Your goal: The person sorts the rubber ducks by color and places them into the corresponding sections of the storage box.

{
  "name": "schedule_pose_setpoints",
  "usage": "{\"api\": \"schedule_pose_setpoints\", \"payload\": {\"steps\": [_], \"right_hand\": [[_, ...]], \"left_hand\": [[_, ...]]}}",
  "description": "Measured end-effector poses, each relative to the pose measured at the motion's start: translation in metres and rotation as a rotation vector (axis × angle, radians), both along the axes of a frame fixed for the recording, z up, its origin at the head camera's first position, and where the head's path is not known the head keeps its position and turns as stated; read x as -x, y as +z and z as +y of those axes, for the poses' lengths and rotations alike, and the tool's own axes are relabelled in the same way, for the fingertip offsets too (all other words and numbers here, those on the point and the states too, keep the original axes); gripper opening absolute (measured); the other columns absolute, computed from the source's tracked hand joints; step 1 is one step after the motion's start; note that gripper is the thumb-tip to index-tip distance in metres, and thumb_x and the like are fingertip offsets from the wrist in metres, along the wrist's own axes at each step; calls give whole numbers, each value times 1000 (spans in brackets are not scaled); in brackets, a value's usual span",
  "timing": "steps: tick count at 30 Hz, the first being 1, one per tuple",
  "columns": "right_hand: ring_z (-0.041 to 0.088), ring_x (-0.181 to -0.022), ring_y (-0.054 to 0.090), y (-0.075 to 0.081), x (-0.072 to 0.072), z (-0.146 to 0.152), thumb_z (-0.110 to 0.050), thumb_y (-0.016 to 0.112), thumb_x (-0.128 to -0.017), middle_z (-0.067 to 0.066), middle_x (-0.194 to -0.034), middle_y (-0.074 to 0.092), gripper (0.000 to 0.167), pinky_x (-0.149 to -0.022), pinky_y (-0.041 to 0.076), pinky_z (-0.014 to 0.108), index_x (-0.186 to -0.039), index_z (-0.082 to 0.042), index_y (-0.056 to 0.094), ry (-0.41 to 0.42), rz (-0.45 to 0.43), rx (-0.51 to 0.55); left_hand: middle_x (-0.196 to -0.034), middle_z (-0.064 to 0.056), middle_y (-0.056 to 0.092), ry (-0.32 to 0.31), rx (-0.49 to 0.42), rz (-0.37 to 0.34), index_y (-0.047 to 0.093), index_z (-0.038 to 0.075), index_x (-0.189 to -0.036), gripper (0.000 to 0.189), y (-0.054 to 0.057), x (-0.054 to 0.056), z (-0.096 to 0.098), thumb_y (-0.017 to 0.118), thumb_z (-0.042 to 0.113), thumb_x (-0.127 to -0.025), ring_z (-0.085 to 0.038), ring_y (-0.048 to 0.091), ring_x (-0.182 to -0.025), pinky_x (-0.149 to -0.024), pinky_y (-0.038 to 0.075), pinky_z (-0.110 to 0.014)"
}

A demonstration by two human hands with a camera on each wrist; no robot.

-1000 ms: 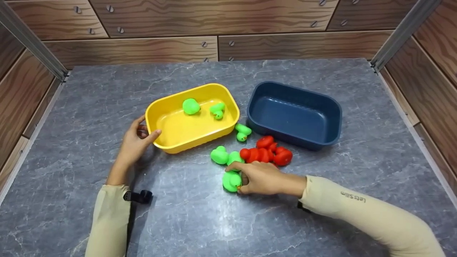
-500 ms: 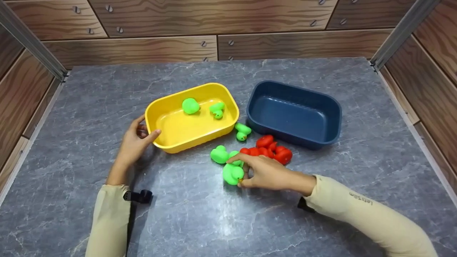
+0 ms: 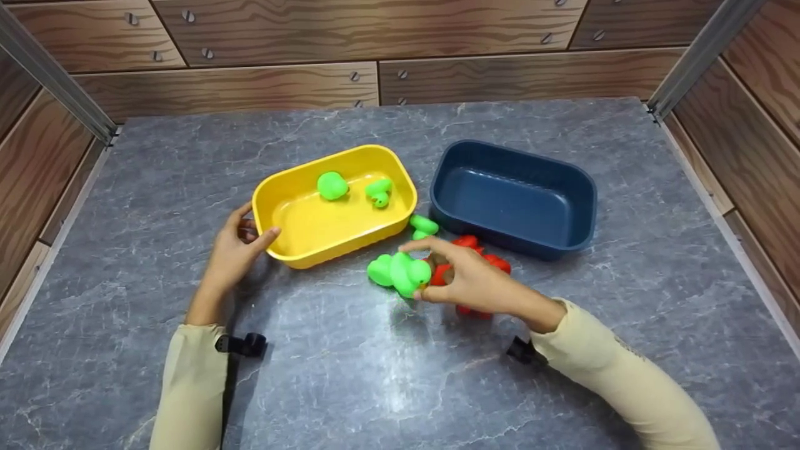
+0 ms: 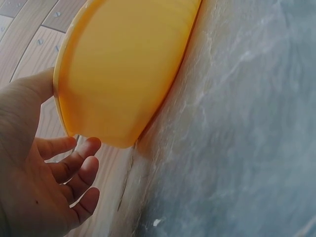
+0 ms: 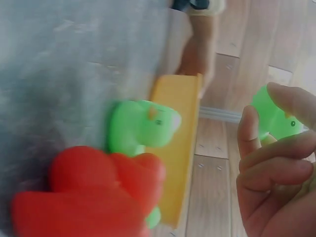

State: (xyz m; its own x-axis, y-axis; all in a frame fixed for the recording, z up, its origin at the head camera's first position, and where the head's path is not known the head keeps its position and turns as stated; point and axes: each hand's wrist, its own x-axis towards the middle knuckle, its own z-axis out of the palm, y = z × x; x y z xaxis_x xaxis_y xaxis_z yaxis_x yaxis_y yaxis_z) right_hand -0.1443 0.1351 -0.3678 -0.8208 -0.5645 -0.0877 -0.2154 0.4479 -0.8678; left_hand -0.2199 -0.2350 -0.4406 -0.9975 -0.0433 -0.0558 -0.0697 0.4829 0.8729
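My left hand (image 3: 231,253) holds the left end of a yellow plastic tub (image 3: 306,237), thumb over the rim and fingers against the outside wall. Two green rubber ducks lie in the tub, one (image 3: 332,186) at the middle and one (image 3: 379,192) to its right. My right hand (image 3: 475,281) pinches another green rubber duck (image 3: 403,275) between thumb and fingers. In the right wrist view this held duck (image 5: 271,116) appears raised off the table. Another green duck (image 3: 379,271) shows just left of it. Red rubber ducks (image 3: 498,263) lie beneath and behind the right hand, partly hidden.
A dark blue tub (image 3: 512,209) stands at the right of the yellow one, with nothing visible inside. One green duck (image 3: 424,225) lies between the tubs, partly covered by my right hand. Wood-patterned walls (image 3: 469,28) enclose the grey marbled table (image 3: 312,375).
My right hand has lifted the pinched green duck and carried it away from me, towards the tubs. The left hand and yellow tub stay put.
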Motion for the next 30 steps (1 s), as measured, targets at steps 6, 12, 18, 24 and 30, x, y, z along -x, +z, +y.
{"api": "schedule_pose_setpoints", "payload": {"steps": [6, 12, 18, 24, 30], "right_hand": [[13, -63, 51, 15, 8, -6, -14, 75, -83, 10, -111, 62, 59, -56, 44, 19, -136, -16, 50, -43, -7, 109], [18, -78, 61, 23, 19, -18, -14, 75, -83, 11, -111, 64, 60, -66, 50, 21, -137, -16, 49, -76, -16, 197], [19, -98, 62, 24, 31, -32, -11, 73, -85, 11, -120, 59, 59, -78, 55, 26, -138, -16, 48, -95, -40, 263], [20, -95, 60, 20, 47, -44, -11, 72, -85, 13, -125, 54, 60, -74, 54, 24, -139, -13, 47, -146, -51, 305], [19, -99, 62, 20, 59, -58, -13, 71, -85, 13, -125, 56, 60, -78, 55, 25, -140, -14, 46, -170, -64, 319]], "left_hand": [[-112, -15, 51, 0, 9, 11, 33, 4, -149, 73, 4, -2, 1, 69, 26, -88, -13, 45, -88, -71, 40, -14], [-110, -14, 52, -9, 35, 27, 34, 4, -148, 72, 4, -2, 0, 68, 27, -89, -14, 46, -89, -71, 40, -15], [-112, -16, 52, -12, 18, 19, 33, 3, -148, 72, 1, -2, 1, 68, 26, -89, -14, 46, -89, -71, 41, -15], [-113, -17, 52, -10, 8, 9, 32, 3, -148, 73, 1, -2, 2, 68, 26, -89, -14, 45, -90, -71, 42, -15], [-111, -13, 50, -8, 3, 8, 32, 4, -148, 73, 2, 0, 0, 68, 25, -89, -15, 45, -90, -72, 41, -15]]}}
